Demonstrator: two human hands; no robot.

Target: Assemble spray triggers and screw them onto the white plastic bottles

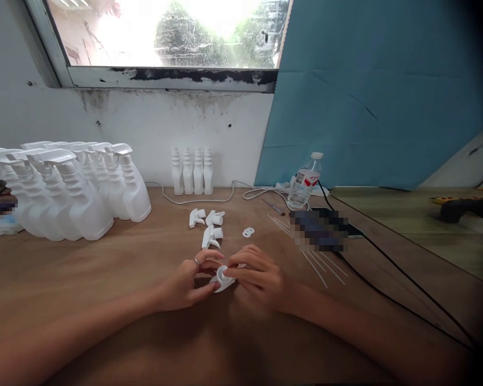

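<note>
A white trigger spray head is held low over the table, its round collar facing up. My left hand grips it from the left, thumb in front and fingers behind; a ring is on one finger. From the right, my right hand closes on the same spray head, with fingertips at the collar's opening. Whether a small part sits between those fingertips is hidden. Just beyond my hands lie three more spray heads, one of them a nearer spray head. Several thin white washers lie to their right.
Many white spray bottles with heads stand at left. Several slim bottles without heads stand by the wall. At right are thin white tubes, a water bottle, a pen, a blurred-out object and black cables.
</note>
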